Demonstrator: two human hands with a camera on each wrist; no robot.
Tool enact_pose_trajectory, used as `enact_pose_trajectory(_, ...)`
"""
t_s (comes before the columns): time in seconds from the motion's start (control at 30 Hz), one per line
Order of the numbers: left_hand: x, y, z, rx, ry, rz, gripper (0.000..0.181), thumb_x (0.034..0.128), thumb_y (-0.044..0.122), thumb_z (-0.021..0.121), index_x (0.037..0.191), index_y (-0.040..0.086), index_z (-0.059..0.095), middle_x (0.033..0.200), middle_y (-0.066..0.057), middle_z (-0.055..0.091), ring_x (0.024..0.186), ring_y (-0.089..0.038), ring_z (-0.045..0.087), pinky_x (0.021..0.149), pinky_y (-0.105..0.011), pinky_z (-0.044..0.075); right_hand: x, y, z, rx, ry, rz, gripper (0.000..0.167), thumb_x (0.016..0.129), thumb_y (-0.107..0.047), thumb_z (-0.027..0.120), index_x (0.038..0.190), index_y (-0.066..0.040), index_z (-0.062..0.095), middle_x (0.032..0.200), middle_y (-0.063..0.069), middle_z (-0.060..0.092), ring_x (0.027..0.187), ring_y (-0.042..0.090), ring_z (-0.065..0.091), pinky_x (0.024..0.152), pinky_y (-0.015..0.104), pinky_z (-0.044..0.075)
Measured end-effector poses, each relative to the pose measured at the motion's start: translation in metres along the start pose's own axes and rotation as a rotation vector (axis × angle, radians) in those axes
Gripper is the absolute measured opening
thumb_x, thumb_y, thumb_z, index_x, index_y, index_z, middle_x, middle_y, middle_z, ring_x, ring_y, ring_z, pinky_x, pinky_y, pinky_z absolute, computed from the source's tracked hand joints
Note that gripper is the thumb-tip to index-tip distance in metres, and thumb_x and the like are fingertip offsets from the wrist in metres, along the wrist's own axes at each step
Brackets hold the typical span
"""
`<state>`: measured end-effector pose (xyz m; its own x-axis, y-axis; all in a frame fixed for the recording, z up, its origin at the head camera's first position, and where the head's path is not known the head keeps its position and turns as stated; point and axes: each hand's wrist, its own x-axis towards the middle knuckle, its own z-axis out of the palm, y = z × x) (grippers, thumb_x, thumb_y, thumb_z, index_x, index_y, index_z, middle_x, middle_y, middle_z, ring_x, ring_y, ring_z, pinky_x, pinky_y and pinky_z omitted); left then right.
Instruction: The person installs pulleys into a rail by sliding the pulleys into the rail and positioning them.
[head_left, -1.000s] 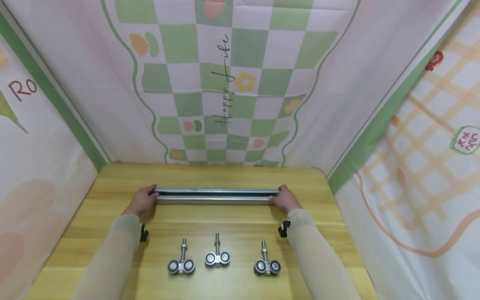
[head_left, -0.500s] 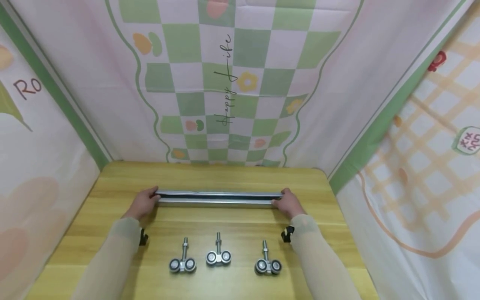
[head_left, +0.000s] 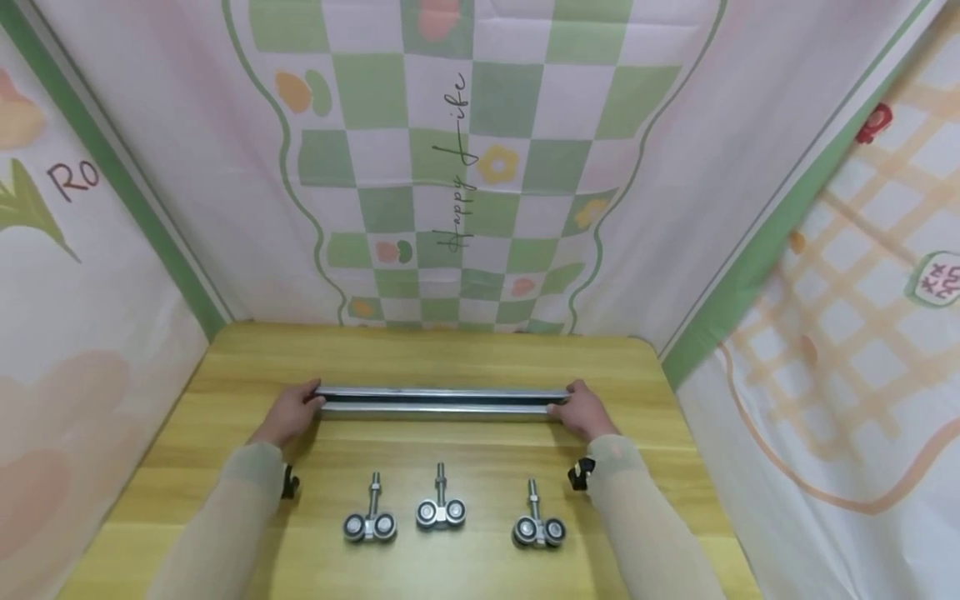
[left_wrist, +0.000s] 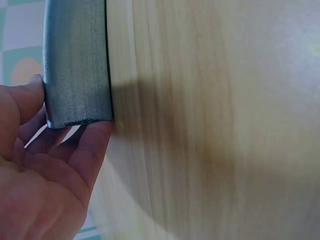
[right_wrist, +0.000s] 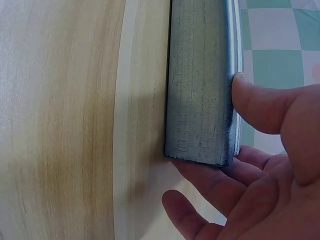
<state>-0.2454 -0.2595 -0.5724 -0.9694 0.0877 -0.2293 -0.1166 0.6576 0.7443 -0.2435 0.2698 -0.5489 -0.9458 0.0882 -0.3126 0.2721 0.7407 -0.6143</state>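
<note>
A straight metal channel rail (head_left: 442,409), with a long slot along its upper side, lies crosswise over the wooden table. My left hand (head_left: 291,411) grips its left end; in the left wrist view the thumb (left_wrist: 31,97) presses the slotted edge and other fingers reach round the cut end. At the opposite end my right hand (head_left: 586,411) holds the rail the same way, its thumb (right_wrist: 257,102) on the rim in the right wrist view. Nearer to me are three twin-wheel roller trolleys with threaded bolts: left (head_left: 370,527), middle (head_left: 441,512) and right (head_left: 538,530).
The wooden table (head_left: 450,450) has rounded far corners. A printed checkered curtain (head_left: 442,192) hangs close behind its far edge, and patterned cloth (head_left: 840,350) hangs along both sides. A black strap piece (head_left: 581,473) shows at each wrist.
Both hands have drawn the rail slightly toward me, so its gap to the trolleys is smaller. The grip on both ends stays the same. The head view has shifted a little.
</note>
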Motion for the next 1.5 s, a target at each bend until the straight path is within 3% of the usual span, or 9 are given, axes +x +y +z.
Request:
enact_pose_trajectory(0.53,-0.014,0.006,0.003,-0.011,0.016,-0.020,0.054,0.1052,0.017,0.049,0.151,-0.005,0.032,0.153,-0.030,0.030,0.140,-0.049,0.026,0.113,-0.063,0.020,-0.008,0.010,0.004,0.004,0.028,-0.018,0.067,0.091,-0.026,0.072,0.139,0.007,0.038,0.122,0.032,0.057,0.114,0.046,0.054,0.098,0.061,0.043)
enact_pose_trajectory(0.83,-0.014,0.006,0.003,0.012,0.005,-0.032,0.054,0.1059,0.021,0.048,0.152,-0.002,0.031,0.153,-0.029,0.031,0.140,-0.050,0.026,0.113,-0.064,0.021,-0.011,0.012,0.005,0.012,0.039,-0.020,0.069,0.091,-0.029,0.072,0.140,0.007,0.038,0.120,0.029,0.059,0.113,0.045,0.055,0.098,0.060,0.044)
enact_pose_trajectory(0.97,-0.015,0.006,0.001,0.034,0.002,-0.022,0.055,0.1056,0.023,0.049,0.152,-0.002,0.032,0.152,-0.031,0.032,0.138,-0.051,0.028,0.112,-0.064,0.022,-0.012,0.016,0.004,0.057,0.016,-0.018,0.075,0.091,-0.031,0.072,0.146,0.003,0.034,0.128,0.030,0.056,0.119,0.045,0.052,0.101,0.061,0.041)
enact_pose_trajectory(1.07,-0.016,0.006,-0.005,0.055,0.000,-0.027,0.059,0.1051,0.026,0.050,0.153,-0.001,0.031,0.151,-0.032,0.034,0.137,-0.051,0.030,0.111,-0.064,0.025,-0.013,0.016,0.002,0.090,-0.027,-0.032,0.085,0.093,-0.036,0.069,0.154,0.001,0.023,0.142,0.034,0.044,0.130,0.050,0.041,0.108,0.064,0.032)
enact_pose_trajectory(1.23,-0.019,0.009,-0.013,0.078,0.024,0.067,0.065,0.0994,0.021,0.060,0.151,-0.005,0.030,0.148,-0.034,0.036,0.133,-0.053,0.034,0.109,-0.066,0.027,-0.027,0.011,-0.006,0.066,-0.013,-0.042,0.095,0.094,-0.040,0.066,0.156,0.004,0.007,0.150,0.040,0.026,0.135,0.056,0.028,0.111,0.066,0.022)
enact_pose_trajectory(1.37,-0.021,0.005,-0.010,0.210,0.049,0.218,0.060,0.0916,0.011,0.068,0.143,-0.008,0.043,0.144,-0.036,0.039,0.131,-0.054,0.036,0.109,-0.067,0.026,-0.050,0.012,-0.005,-0.024,0.039,-0.014,0.088,0.094,-0.035,0.066,0.151,0.011,0.017,0.144,0.042,0.032,0.130,0.057,0.036,0.108,0.066,0.029)
enact_pose_trajectory(1.5,-0.020,0.000,-0.002,0.336,0.041,0.264,0.056,0.0888,0.006,0.070,0.140,-0.005,0.049,0.142,-0.034,0.042,0.128,-0.053,0.041,0.106,-0.066,0.033,-0.073,0.012,0.003,-0.095,0.040,-0.009,0.078,0.093,-0.032,0.067,0.145,0.014,0.032,0.139,0.041,0.042,0.124,0.056,0.043,0.104,0.067,0.035)
